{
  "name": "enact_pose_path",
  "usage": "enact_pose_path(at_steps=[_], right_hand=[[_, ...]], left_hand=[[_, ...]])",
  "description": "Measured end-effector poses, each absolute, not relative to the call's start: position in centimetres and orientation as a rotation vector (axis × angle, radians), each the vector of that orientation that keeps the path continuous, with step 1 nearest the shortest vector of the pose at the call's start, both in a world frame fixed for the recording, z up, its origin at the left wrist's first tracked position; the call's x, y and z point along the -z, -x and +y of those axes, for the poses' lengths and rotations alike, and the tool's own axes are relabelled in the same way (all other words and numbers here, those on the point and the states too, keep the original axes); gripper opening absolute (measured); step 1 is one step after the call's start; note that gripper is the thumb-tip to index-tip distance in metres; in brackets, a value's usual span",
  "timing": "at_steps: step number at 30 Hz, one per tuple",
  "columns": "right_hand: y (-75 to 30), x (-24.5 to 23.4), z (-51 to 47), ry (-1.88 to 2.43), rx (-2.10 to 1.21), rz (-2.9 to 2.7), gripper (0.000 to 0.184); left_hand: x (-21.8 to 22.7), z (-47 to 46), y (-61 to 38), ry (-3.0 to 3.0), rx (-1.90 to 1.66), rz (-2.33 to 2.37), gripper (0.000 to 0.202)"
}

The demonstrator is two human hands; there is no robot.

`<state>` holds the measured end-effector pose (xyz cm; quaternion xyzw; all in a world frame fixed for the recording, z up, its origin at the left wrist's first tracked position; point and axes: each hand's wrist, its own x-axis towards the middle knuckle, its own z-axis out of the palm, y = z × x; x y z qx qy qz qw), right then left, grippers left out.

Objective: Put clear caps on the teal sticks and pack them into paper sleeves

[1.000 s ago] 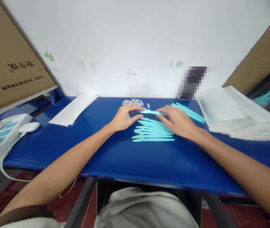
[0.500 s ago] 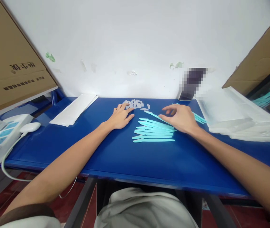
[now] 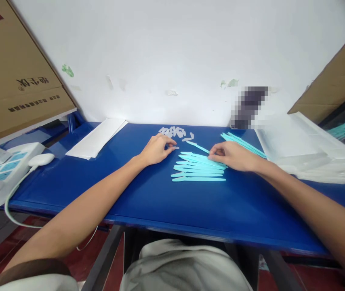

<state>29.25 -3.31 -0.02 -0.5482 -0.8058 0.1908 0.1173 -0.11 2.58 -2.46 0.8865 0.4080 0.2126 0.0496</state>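
Observation:
My left hand [image 3: 159, 148] pinches a small translucent plastic cap [image 3: 176, 148] between thumb and fingertips. Just behind it lies a loose pile of similar clear caps [image 3: 172, 131]. My right hand [image 3: 228, 155] is closed on the handle end of a turquoise eyebrow razor [image 3: 198, 146], whose head points left toward the caps. A fanned row of several turquoise razors [image 3: 199, 174] rests on the table below that hand, heads to the left. More turquoise razors [image 3: 245, 144] lie behind the right hand, partly hidden by it.
The blue table [image 3: 148, 198] meets a white wall. White sheets [image 3: 98, 137] lie at the left, near a power strip [image 3: 11, 165] with a charger [image 3: 41, 160]. Clear plastic bags [image 3: 308, 149] are stacked at the right. Cardboard boxes [image 3: 15, 72] flank both sides. A blurred-out object [image 3: 248, 107] leans against the wall.
My left hand has drawn its fingers together on a cap and pulled it slightly toward me from the pile. The right hand has lowered and closed on the razor's handle.

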Motion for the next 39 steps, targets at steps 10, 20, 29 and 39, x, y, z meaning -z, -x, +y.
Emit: enact_pose_path(at_steps=[10, 20, 29, 39], right_hand=[[-29.5, -0.3, -3.6, 1.666, -0.553, -2.185, 0.032], [-29.1, -0.3, -3.9, 1.496, -0.314, -2.152, 0.034], [-29.1, 0.4, -3.9, 1.376, -0.452, -2.167, 0.026], [-29.0, 0.9, -3.7, 1.384, -0.425, -2.200, 0.031]], left_hand=[[2.3, 2.6, 0.2, -2.587, -0.710, 1.232, 0.011], [2.4, 2.1, -0.2, -2.376, -1.130, 1.161, 0.019], [2.3, 2.0, -0.2, -2.378, -1.146, 1.133, 0.011], [2.3, 1.3, -0.8, -2.472, -1.143, 1.053, 0.015]])
